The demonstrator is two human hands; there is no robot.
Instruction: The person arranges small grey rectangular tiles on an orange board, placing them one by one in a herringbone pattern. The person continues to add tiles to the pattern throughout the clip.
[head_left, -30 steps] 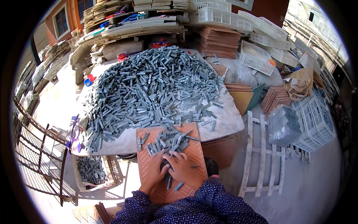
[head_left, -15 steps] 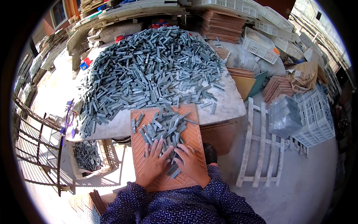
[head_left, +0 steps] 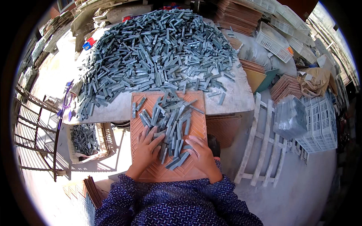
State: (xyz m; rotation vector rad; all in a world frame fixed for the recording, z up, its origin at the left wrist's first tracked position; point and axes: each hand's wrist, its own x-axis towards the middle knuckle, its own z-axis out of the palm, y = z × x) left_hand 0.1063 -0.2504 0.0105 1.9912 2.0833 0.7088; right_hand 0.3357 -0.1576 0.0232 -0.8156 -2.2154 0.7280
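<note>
Grey strips (head_left: 171, 124) are being spread on the orange grooved board (head_left: 196, 113) at the bench's near edge; left hand (head_left: 146, 147) and right hand (head_left: 201, 152) lie open, flat on them; seating into grooves is judged next.

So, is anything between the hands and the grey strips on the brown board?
Nothing visible. The left hand and right hand lie flat on the ridged board, fingers already touching the loose grey strips spread between them. The big pile sits farther back on the table, clear of the hands.
</note>
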